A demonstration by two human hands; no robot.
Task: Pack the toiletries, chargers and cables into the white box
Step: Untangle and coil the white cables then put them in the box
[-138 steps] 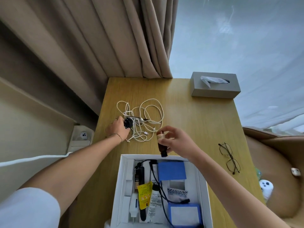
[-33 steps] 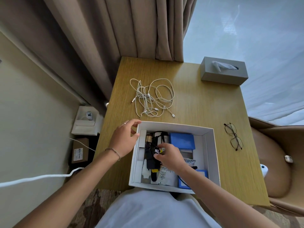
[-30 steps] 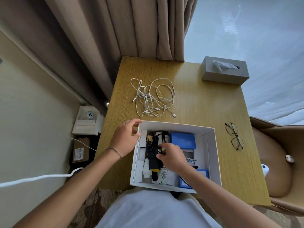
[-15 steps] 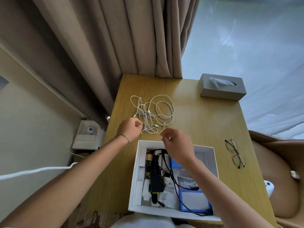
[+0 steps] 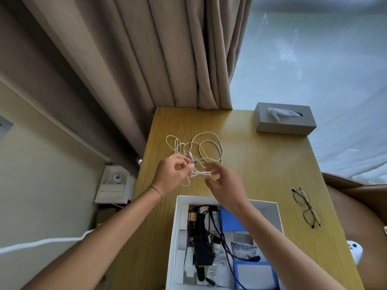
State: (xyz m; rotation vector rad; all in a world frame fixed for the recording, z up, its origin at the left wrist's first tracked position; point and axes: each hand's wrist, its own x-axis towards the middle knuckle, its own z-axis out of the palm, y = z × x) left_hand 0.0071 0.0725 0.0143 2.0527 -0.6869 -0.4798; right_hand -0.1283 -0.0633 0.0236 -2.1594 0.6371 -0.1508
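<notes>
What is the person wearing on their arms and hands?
Both forearms are bare, with no sleeves showing. The left hand has a thin chain bracelet around the wrist and a small ring on one finger. The right hand wears nothing that can be seen: no ring, watch or bracelet.

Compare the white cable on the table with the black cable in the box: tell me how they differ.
The white cable lies in a loose tangle on the bare table; the black cable runs lengthwise inside the white box, over the packed items. The left hand pinches a strand of the white cable and the open right hand reaches for it; neither touches the black one. Both are thin cords.
</notes>
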